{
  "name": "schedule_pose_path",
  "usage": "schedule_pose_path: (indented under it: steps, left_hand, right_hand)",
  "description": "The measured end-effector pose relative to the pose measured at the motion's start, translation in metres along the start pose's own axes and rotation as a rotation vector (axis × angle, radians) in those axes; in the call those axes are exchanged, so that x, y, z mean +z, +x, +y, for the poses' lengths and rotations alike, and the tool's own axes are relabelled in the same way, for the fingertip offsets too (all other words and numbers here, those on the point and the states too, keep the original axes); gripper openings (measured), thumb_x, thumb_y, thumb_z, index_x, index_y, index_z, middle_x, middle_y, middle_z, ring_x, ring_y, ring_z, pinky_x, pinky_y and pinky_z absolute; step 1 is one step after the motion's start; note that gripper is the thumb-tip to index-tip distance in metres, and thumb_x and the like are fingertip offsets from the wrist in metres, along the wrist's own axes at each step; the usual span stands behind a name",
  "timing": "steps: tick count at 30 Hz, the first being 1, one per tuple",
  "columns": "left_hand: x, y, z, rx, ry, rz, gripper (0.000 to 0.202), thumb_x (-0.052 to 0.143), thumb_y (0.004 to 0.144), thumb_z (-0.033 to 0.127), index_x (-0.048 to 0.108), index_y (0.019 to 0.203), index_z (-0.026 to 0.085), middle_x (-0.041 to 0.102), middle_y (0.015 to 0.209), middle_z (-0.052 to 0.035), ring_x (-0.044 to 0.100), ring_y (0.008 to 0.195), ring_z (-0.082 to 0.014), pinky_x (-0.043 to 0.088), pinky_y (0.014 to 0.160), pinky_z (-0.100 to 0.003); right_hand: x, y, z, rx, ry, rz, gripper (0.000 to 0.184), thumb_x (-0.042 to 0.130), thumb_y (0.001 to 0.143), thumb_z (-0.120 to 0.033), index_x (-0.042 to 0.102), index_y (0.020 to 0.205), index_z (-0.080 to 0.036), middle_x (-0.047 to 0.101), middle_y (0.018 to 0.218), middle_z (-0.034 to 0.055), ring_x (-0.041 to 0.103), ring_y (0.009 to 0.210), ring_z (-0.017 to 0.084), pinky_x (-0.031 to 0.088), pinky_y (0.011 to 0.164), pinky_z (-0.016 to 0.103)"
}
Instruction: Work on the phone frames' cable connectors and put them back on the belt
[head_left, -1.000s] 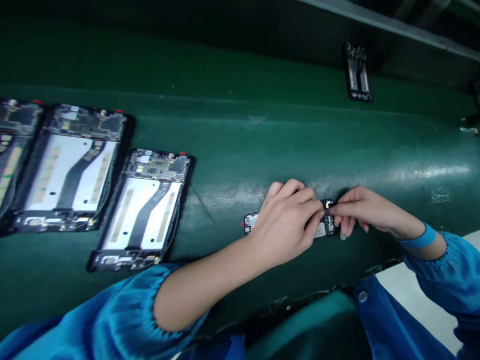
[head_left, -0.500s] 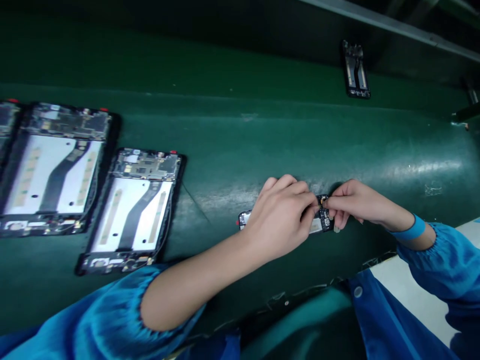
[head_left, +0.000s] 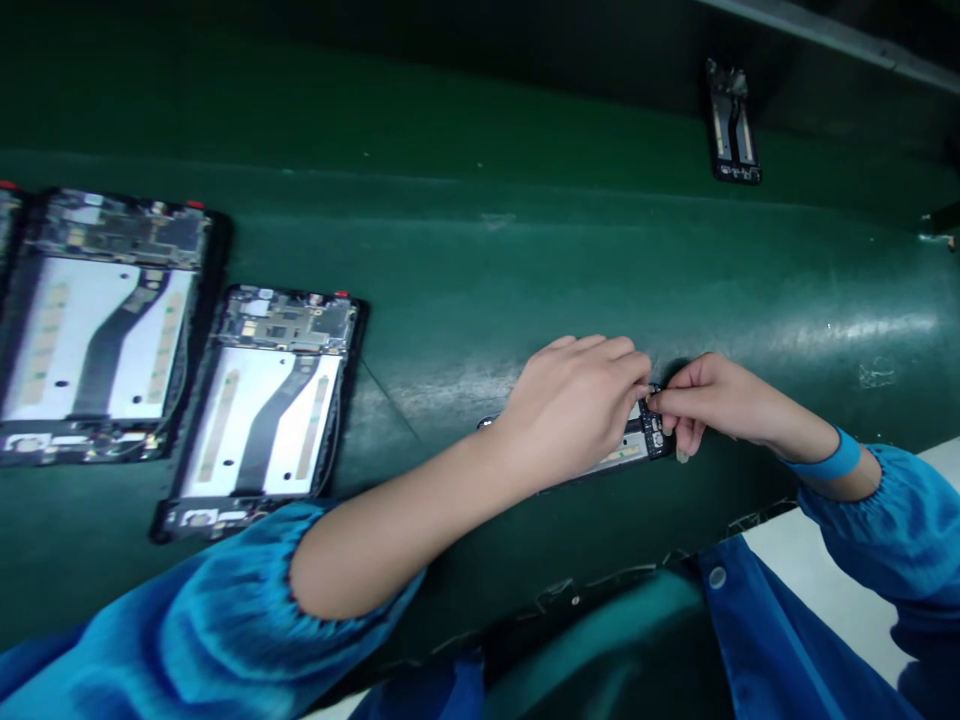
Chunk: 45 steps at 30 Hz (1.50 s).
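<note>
An opened phone (head_left: 630,447) lies on the green mat, partly hidden under my left hand (head_left: 574,410). That hand arches over it, its thumb and forefinger drawn together at the phone's right end. From the right, my right hand (head_left: 697,400) meets the same end, thumb and forefinger pinched and the other fingers curled by the phone's edge. A tiny gold-coloured bit shows between the two sets of fingertips. What either pinch holds is too small to make out.
Two opened phones with white inner plates and dark ribbon cables lie to the left, a nearer phone (head_left: 262,420) and a larger-looking phone (head_left: 105,330). Part of another shows at the left edge. A further opened phone (head_left: 733,125) lies at the back right, below a metal rail (head_left: 817,30).
My left hand has shifted slightly up and right over the phone, baring more of its lower edge. Both hands stay at its right end. The view has moved a little.
</note>
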<state>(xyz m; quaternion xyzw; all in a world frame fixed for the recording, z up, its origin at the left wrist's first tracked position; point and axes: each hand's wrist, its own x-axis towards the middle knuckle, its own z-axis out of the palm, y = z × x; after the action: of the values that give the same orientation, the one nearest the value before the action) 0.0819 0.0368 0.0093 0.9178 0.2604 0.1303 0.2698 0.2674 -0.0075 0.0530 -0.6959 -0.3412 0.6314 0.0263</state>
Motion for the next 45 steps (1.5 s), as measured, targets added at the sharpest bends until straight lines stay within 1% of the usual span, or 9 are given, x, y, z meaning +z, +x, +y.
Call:
schedule_pose_path:
  steps: [5, 9, 11, 16, 20, 23, 27, 37, 45]
  left_hand:
    - [0.008, 0.002, 0.002, 0.030, 0.155, 0.074, 0.018, 0.049, 0.098, 0.021, 0.065, 0.091, 0.016, 0.066, 0.083, -0.0052, 0.057, 0.075, -0.0217, 0.035, 0.067, -0.035]
    - [0.001, -0.008, 0.005, 0.027, 0.173, 0.176, 0.021, 0.049, 0.098, 0.021, 0.069, 0.106, 0.016, 0.071, 0.097, -0.0079, 0.061, 0.089, -0.0252, 0.039, 0.074, -0.039]
    - [-0.005, -0.020, 0.006, 0.077, 0.173, 0.213, 0.025, 0.050, 0.100, 0.022, 0.070, 0.113, 0.018, 0.072, 0.107, -0.0088, 0.062, 0.100, -0.0270, 0.041, 0.081, -0.042]
    - [-0.008, -0.047, 0.005, 0.158, 0.214, 0.141, 0.041, 0.057, 0.099, 0.045, 0.069, 0.130, 0.021, 0.065, 0.137, -0.0136, 0.054, 0.130, -0.0371, 0.039, 0.105, -0.056]
    - [-0.001, -0.052, 0.001, 0.149, 0.227, 0.087, 0.055, 0.057, 0.097, 0.056, 0.062, 0.142, 0.025, 0.053, 0.152, -0.0138, 0.046, 0.141, -0.0407, 0.032, 0.115, -0.064]
    - [0.001, -0.050, -0.001, 0.139, 0.224, 0.081, 0.056, 0.058, 0.096, 0.058, 0.061, 0.143, 0.028, 0.048, 0.158, -0.0122, 0.043, 0.144, -0.0408, 0.030, 0.118, -0.066]
    - [-0.002, -0.048, -0.001, 0.135, 0.207, 0.046, 0.055, 0.057, 0.097, 0.056, 0.061, 0.144, 0.027, 0.045, 0.160, -0.0139, 0.044, 0.143, -0.0431, 0.032, 0.115, -0.069]
    - [-0.004, -0.048, 0.001, 0.103, 0.152, 0.021, 0.055, 0.062, 0.095, 0.054, 0.062, 0.143, 0.029, 0.047, 0.159, -0.0128, 0.044, 0.143, -0.0445, 0.032, 0.116, -0.071]
    - [-0.003, -0.049, 0.000, 0.102, 0.181, 0.023, 0.054, 0.057, 0.097, 0.057, 0.061, 0.143, 0.030, 0.046, 0.160, -0.0119, 0.044, 0.143, -0.0426, 0.030, 0.117, -0.068]
  right_hand:
    - [0.001, -0.003, 0.013, -0.221, -0.273, 0.194, 0.038, 0.064, 0.088, -0.026, 0.056, 0.051, -0.019, 0.043, 0.039, -0.0059, 0.041, 0.039, 0.008, 0.028, 0.041, 0.023]
    - [-0.004, -0.022, 0.024, -0.555, -0.115, 0.213, 0.033, 0.056, 0.100, -0.036, 0.073, 0.077, -0.019, 0.062, 0.071, 0.0004, 0.056, 0.065, 0.013, 0.045, 0.062, 0.028]
    - [0.000, -0.033, 0.029, -0.742, -0.071, 0.323, 0.032, 0.050, 0.105, -0.033, 0.077, 0.093, -0.021, 0.063, 0.083, 0.0028, 0.059, 0.076, 0.015, 0.048, 0.072, 0.031]
    - [0.025, -0.035, 0.043, -1.035, -0.364, 0.430, 0.022, 0.051, 0.106, -0.025, 0.072, 0.106, -0.018, 0.068, 0.085, 0.0054, 0.057, 0.074, 0.017, 0.049, 0.069, 0.033]
    - [0.023, -0.022, 0.051, -1.057, -0.761, 0.529, 0.023, 0.056, 0.102, -0.027, 0.068, 0.084, -0.017, 0.067, 0.076, 0.0071, 0.055, 0.069, 0.019, 0.046, 0.066, 0.036]
    - [0.009, -0.011, 0.053, -1.105, -0.577, 0.529, 0.027, 0.057, 0.101, -0.021, 0.062, 0.075, -0.019, 0.060, 0.066, 0.0025, 0.054, 0.062, 0.016, 0.044, 0.060, 0.033]
    - [0.003, 0.007, 0.053, -1.153, -0.327, 0.603, 0.017, 0.056, 0.101, -0.017, 0.066, 0.087, -0.020, 0.067, 0.077, 0.0052, 0.062, 0.070, 0.018, 0.051, 0.065, 0.034]
    - [0.009, 0.012, 0.052, -1.090, -0.433, 0.689, 0.022, 0.053, 0.101, -0.021, 0.066, 0.083, -0.022, 0.069, 0.075, 0.0066, 0.064, 0.071, 0.020, 0.054, 0.066, 0.036]
    - [0.010, 0.012, 0.054, -1.157, -0.527, 0.691, 0.014, 0.057, 0.099, -0.017, 0.067, 0.089, -0.020, 0.070, 0.081, 0.0071, 0.065, 0.075, 0.019, 0.055, 0.068, 0.035]
